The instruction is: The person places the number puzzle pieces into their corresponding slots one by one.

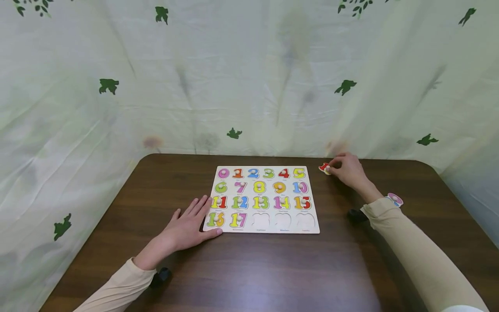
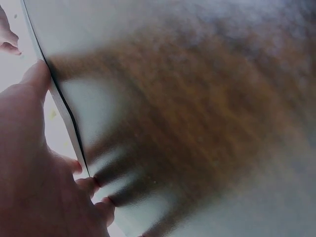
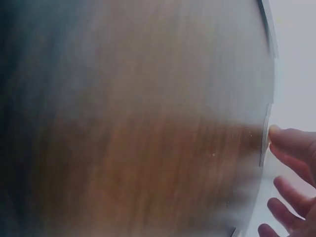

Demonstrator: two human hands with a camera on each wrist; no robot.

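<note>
A white number puzzle board (image 1: 252, 229) lies flat on the brown table, with coloured knobbed pieces filling the slots from 0 to 17. Three outlined slots at its lower right show no piece. My left hand (image 1: 186, 227) rests with fingers spread along the board's left edge, thumb at the bottom edge. In the left wrist view, the left hand (image 2: 44, 153) touches the board's thin side. Right of the board, near the table's back, my right hand (image 1: 347, 170) pinches a red and yellow puzzle piece (image 1: 323, 167) between thumb and fingers. The right wrist view shows the right hand's fingers (image 3: 291, 141) at the piece's edge.
The brown table (image 1: 253, 268) has rounded back corners. A pale curtain (image 1: 249, 86) with green leaf shapes hangs just behind it. Dark straps (image 1: 356, 216) sit at both wrists, and a pink round wristband (image 1: 395, 199) is on the right wrist.
</note>
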